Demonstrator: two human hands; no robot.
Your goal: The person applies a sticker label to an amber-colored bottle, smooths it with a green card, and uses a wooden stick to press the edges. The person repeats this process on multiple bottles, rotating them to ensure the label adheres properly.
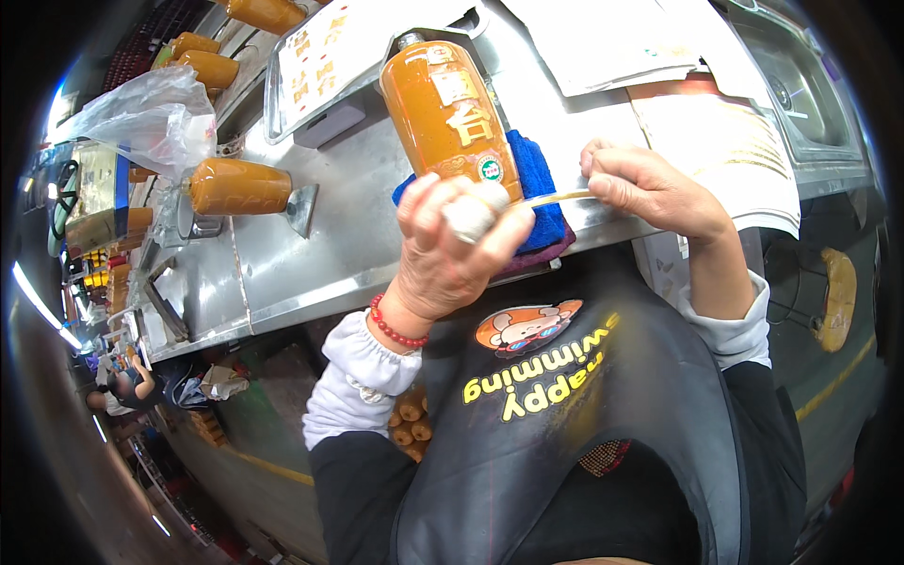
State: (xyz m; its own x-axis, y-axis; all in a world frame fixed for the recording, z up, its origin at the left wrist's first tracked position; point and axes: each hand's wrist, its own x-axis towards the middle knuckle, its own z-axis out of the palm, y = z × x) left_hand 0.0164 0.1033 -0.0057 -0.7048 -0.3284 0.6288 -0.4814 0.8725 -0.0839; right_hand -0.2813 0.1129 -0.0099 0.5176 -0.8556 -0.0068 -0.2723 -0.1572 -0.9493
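Observation:
A large amber bottle with raised gold characters and a round green-and-white sticker lies tilted on a folded blue towel. My left hand, with a red bead bracelet at the wrist, is at the bottle's near end. Its fingers are curled around a white wad, perhaps cloth. A thin gold-coloured strip runs taut from beside my left thumb to my right hand. The right thumb and forefinger pinch the strip's other end. Where the strip starts at the bottle is hidden behind my left hand.
Another amber bottle lies on a holder on the steel bench, beside a clear plastic bag. A tray holds a printed sheet. Paper sheets overhang the bench edge by a sink. A stool stands at right.

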